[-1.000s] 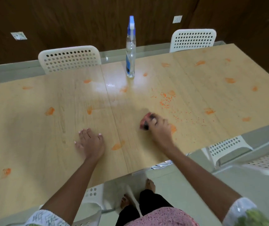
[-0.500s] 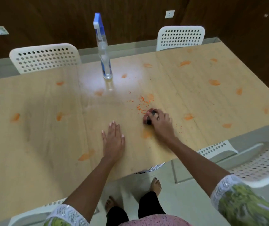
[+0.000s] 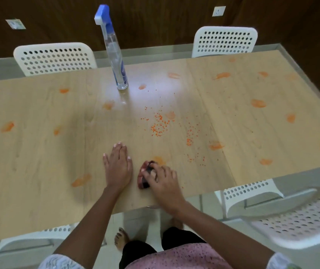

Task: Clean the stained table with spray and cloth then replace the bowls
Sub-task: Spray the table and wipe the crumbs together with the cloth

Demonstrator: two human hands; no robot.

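A light wooden table [image 3: 38, 162] carries many orange smears and a scatter of orange crumbs [image 3: 161, 126] near its middle. My right hand [image 3: 164, 184] presses a bunched pink and dark cloth [image 3: 144, 176] onto the table near the front edge, just below an orange smear [image 3: 159, 160]. My left hand [image 3: 118, 166] lies flat on the table, fingers together, right beside the cloth. A clear spray bottle [image 3: 114, 49] with a blue and white head stands upright at the table's far middle. No bowls are in view.
White perforated chairs stand at the far left [image 3: 55, 58], far right [image 3: 225, 40] and near right [image 3: 291, 216], with another chair under the table at the near left [image 3: 29, 239]. My bare feet stand on the pale floor below the front edge.
My right hand has dragged the cloth from beside the crumbs back toward the front edge, next to my left hand. The view has shifted a little.
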